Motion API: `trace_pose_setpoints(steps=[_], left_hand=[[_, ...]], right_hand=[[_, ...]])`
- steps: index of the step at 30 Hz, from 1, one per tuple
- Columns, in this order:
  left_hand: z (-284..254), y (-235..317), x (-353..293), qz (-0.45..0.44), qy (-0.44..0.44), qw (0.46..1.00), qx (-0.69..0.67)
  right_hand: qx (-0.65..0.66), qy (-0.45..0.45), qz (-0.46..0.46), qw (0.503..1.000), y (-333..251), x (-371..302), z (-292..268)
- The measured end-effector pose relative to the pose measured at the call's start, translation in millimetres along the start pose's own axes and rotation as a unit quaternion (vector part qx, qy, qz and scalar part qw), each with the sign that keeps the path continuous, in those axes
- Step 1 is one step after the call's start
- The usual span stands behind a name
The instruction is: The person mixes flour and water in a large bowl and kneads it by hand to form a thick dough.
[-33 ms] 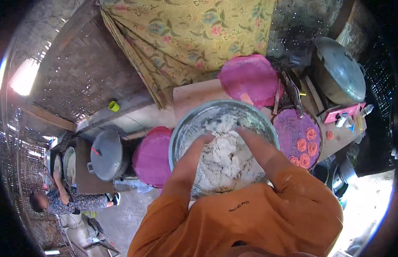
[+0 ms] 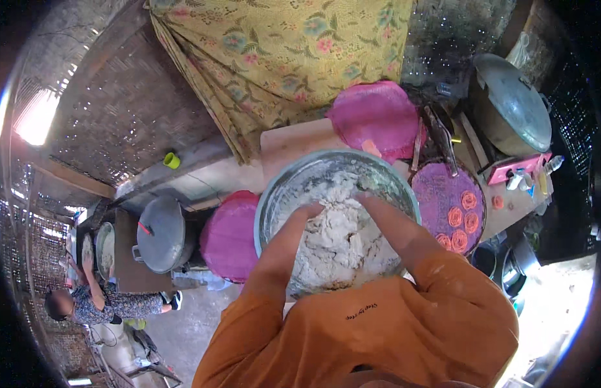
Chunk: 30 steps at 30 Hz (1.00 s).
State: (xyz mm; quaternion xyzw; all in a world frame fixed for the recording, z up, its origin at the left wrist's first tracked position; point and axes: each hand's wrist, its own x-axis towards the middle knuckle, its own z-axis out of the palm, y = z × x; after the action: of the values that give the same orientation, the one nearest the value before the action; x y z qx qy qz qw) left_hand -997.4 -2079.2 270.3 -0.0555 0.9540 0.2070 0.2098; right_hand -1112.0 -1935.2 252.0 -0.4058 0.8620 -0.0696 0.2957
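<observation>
A wide round basin [image 2: 294, 180] stands before me, holding a crumbly mass of whitish dough [image 2: 342, 242] with loose floury bits around it. Both arms reach into the basin from below. My left hand [image 2: 311, 209] presses into the dough left of the middle, and my right hand [image 2: 364, 199] does so on the right, a short gap apart. Dough covers the fingers of both, so their grip is hidden. Pale smears coat the basin's inner wall.
Pink round trays lie left [image 2: 229, 236] and beyond [image 2: 375, 119] the basin. Orange-pink coils [image 2: 470, 223] rest on a purple tray [image 2: 436, 187] at right. Large lidded pots stand far right [image 2: 514, 107] and left [image 2: 161, 233]. Another person [image 2: 94, 304] works far left.
</observation>
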Motion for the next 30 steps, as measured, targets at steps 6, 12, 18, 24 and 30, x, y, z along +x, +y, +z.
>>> trace_pose_setpoints(steps=[6, 12, 18, 24, 30], left_hand=[[13.4, 17.4, -66.3, 0.204, -0.016, 0.976, 0.073], [42.4, 45.2, -128.6, 0.290, -0.033, 0.955, -0.042], [50.2, 97.9, -121.3, 0.359, 0.114, 0.926, 0.026], [48.2, 103.1, -50.2, 0.165, 0.123, 0.968, 0.146], [51.8, 56.7, 18.1, 0.067, 0.104, 0.983, 0.136]], right_hand=[[0.042, -0.094, -0.039, 0.994, 13.8, -83.2, 37.2], [0.050, -0.176, -0.095, 0.979, 27.7, -186.2, 62.4], [0.012, -0.180, -0.143, 0.973, 37.0, -211.6, 61.4], [-0.071, -0.075, -0.124, 0.987, 32.0, -129.9, 73.2], [-0.113, 0.009, -0.038, 0.993, 28.6, -43.9, 59.2]])
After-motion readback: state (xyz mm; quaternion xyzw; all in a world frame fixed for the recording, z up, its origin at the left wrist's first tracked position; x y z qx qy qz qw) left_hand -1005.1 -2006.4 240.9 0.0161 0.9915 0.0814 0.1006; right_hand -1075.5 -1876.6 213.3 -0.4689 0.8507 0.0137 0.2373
